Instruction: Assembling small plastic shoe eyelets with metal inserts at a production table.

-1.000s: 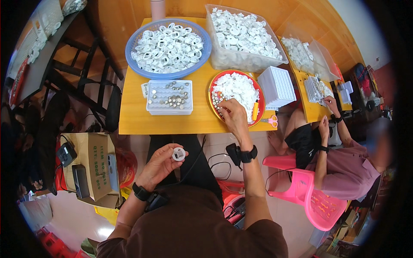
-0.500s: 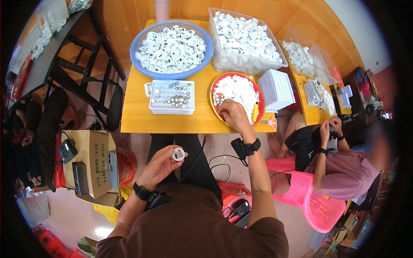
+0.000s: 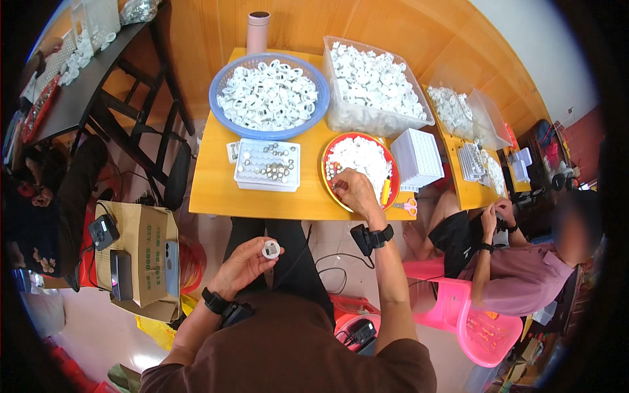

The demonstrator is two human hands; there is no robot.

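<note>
My left hand (image 3: 244, 267) is over my lap, thumb and fingers closed on a small round white plastic part (image 3: 270, 249) with a recess in its face. My right hand (image 3: 357, 192) reaches into a red plate with a yellow rim (image 3: 325, 149), fingers pinched together at its near left side. Small round silver and reddish pieces (image 3: 332, 170) lie by those fingertips; whether one is gripped is hidden. White plastic parts (image 3: 360, 154) heap the rest of the plate. To its left, a white ridged tray (image 3: 267, 185) carries several small round silver pieces (image 3: 278, 171).
Behind stand a blue basket (image 3: 216, 108) and a clear tub (image 3: 341, 121), both full of white parts. Stacked white trays (image 3: 418, 157), a yellow-handled tool (image 3: 385, 192) and pink scissors (image 3: 409, 206) are at the right. A pink bottle (image 3: 258, 33) stands behind. A co-worker (image 3: 517, 262) sits at right.
The view has tilted, so the table appears lower in it. My left hand still holds the white part, and my right hand stays at the plate's near left side.
</note>
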